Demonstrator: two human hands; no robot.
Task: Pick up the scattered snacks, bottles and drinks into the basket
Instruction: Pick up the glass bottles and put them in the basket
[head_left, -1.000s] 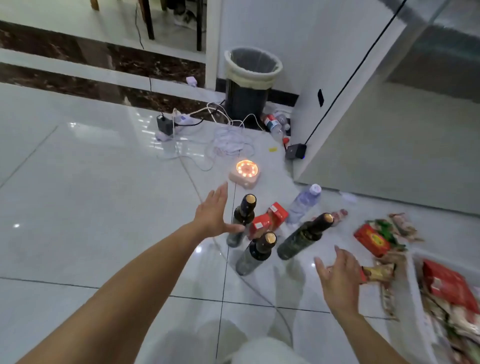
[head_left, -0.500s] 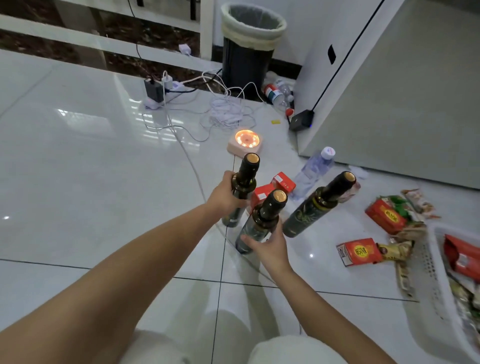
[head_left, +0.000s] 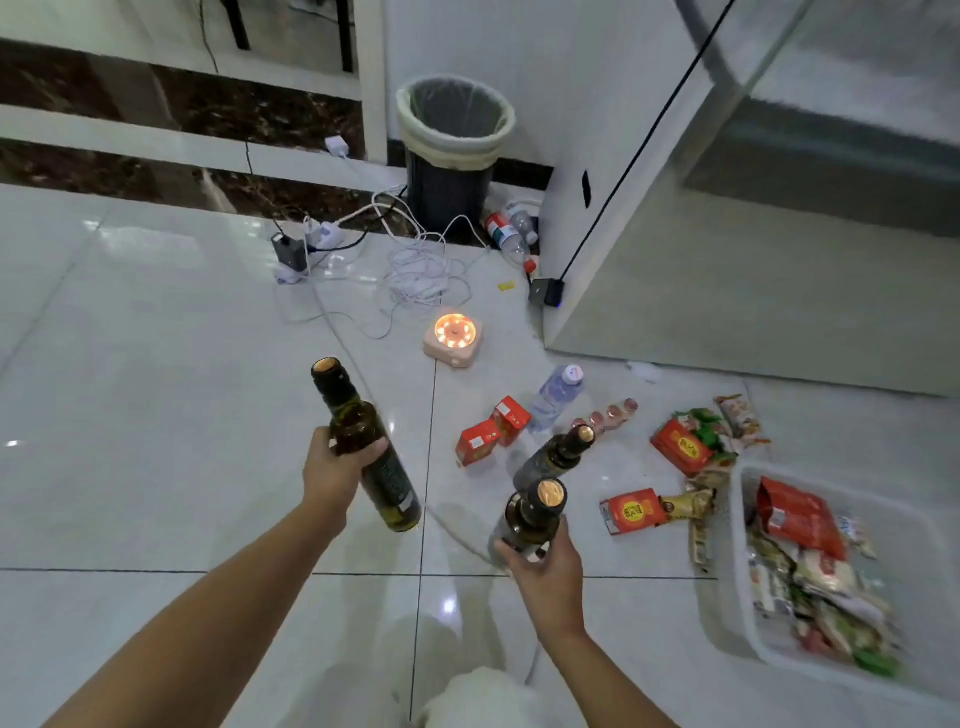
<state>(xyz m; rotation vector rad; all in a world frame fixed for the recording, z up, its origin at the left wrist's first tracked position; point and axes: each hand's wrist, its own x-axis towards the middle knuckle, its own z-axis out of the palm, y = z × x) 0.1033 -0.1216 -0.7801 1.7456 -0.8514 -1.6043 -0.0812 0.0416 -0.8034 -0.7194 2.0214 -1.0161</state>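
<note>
The right hand (head_left: 545, 566) is curling its fingers round a dark glass bottle with a gold cap (head_left: 535, 512), holding it upright off the floor. The white plastic basket (head_left: 735, 571), part-filled with packets, is sitting to that hand's right. The left hand (head_left: 335, 470) is gripping a tilted dark green glass bottle (head_left: 374, 457). The carry seems to be starting, and both bottles need swinging rightward over the rim and lowering gently. Beyond the right hand, a third dark bottle (head_left: 553, 457) and small red cartons (head_left: 478, 441) are waiting.
</note>
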